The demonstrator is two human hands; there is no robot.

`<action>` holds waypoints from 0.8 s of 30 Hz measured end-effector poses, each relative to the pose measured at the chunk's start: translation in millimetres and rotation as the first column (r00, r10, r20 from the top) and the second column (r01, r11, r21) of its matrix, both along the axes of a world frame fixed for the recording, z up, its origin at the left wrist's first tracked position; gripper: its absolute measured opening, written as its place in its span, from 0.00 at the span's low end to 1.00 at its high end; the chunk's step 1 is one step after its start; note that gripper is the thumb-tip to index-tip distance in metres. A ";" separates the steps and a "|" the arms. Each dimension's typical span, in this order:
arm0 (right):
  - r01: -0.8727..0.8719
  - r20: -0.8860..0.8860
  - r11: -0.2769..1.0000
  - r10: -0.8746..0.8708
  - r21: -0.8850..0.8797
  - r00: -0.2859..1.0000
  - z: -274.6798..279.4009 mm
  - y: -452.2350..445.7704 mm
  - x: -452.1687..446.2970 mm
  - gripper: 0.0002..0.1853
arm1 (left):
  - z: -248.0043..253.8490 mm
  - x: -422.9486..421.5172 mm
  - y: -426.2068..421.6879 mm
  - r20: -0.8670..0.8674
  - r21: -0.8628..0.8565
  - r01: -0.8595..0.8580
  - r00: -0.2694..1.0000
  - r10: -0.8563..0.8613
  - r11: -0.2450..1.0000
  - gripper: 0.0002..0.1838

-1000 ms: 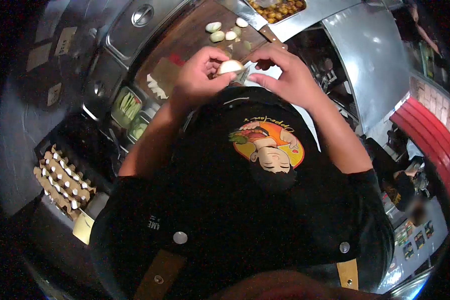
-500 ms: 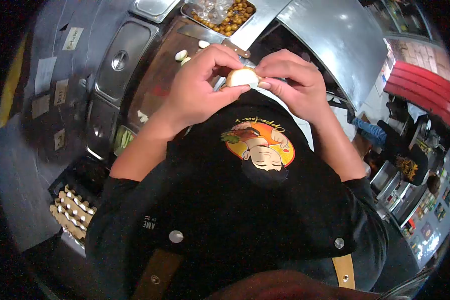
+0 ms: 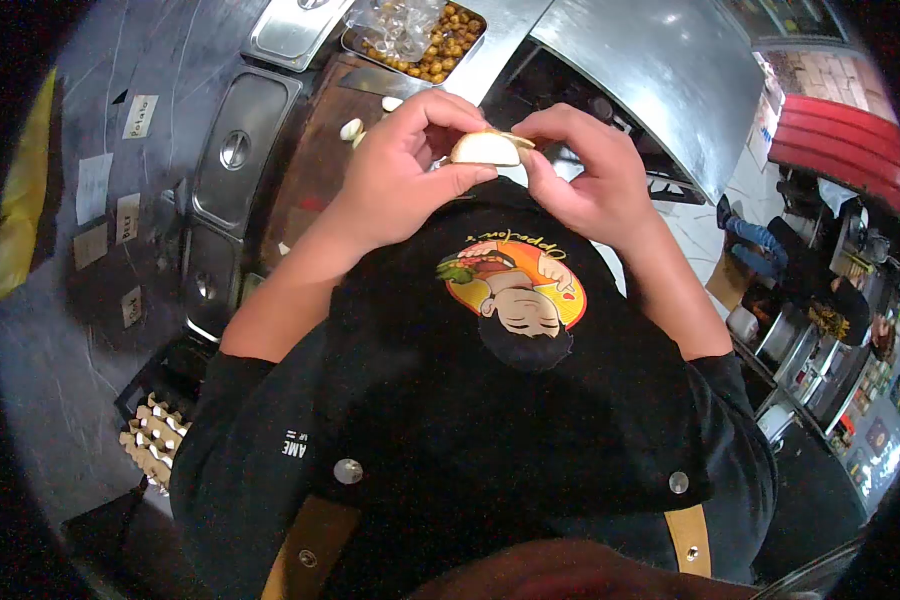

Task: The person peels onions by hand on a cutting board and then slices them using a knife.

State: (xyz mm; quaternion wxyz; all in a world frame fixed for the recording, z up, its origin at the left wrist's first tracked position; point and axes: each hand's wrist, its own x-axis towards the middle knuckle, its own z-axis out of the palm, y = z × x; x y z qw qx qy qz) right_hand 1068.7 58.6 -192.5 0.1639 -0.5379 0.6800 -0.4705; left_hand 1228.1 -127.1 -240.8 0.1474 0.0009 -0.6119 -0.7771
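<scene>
Between my hands, above the front of my black apron, is a halved onion with a white cut face and a yellow-brown outer edge. My left hand pinches it from the left with thumb and fingertips. At its right end, my right hand has thumb and index finger closed on a strip of onion skin standing off the half. Beyond my left hand, small white pieces rest on a brown cutting board. A knife lies at the board's far end, its handle hidden.
A metal tray holds small round brown potatoes and a clear plastic bag. Lidded steel pans line the left side, with an egg carton lower down. A steel surface stands ahead right. Another person is far right.
My right hand has drawn slightly back from the onion half, and a strip of skin now stands away from it. The view has shifted, so the board and tray sit further left.
</scene>
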 end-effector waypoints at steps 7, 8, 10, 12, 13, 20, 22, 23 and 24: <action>0.008 -0.080 0.997 -0.002 0.076 0.997 2.3 -7.0 2.5 0.10 | -3.1 3.7 0.6 0.005 0.004 -0.020 1.000 0.020 1.000 0.21; 0.024 -0.091 0.996 -0.016 0.090 0.996 2.8 -8.4 2.9 0.09 | -2.2 5.1 -0.4 0.011 0.024 0.010 1.000 -0.011 1.000 0.21; 0.014 -0.114 0.996 -0.004 0.085 0.993 3.4 -10.3 0.7 0.09 | -3.2 5.8 -2.5 0.018 0.046 0.038 0.999 -0.039 0.998 0.21; 0.001 -0.138 0.997 0.010 0.080 0.990 5.7 -11.1 -0.2 0.09 | -5.7 5.4 -4.0 0.021 0.083 0.062 0.998 -0.064 0.995 0.22; 0.029 -0.088 0.995 -0.021 0.097 0.996 7.0 -11.1 0.6 0.09 | -8.5 5.3 -5.9 0.023 0.084 0.060 0.998 -0.063 0.995 0.22; 0.047 0.259 0.982 -0.094 0.182 0.961 -3.2 -10.1 1.3 0.11 | -30.6 8.1 -15.0 0.036 0.399 0.180 0.977 -0.211 0.899 0.23; 0.007 0.367 0.990 -0.060 0.144 0.928 -2.1 -10.5 1.3 0.13 | -32.1 7.8 -16.1 0.037 0.447 0.197 0.970 -0.238 0.873 0.23; -0.029 0.469 0.995 -0.022 0.100 0.883 -1.7 -10.3 1.0 0.15 | -31.7 7.0 -16.3 0.041 0.492 0.197 0.968 -0.249 0.848 0.23; -0.027 0.469 0.995 -0.023 0.100 0.883 -4.1 -10.1 1.0 0.15 | -31.7 6.4 -16.4 0.045 0.537 0.196 0.965 -0.260 0.821 0.23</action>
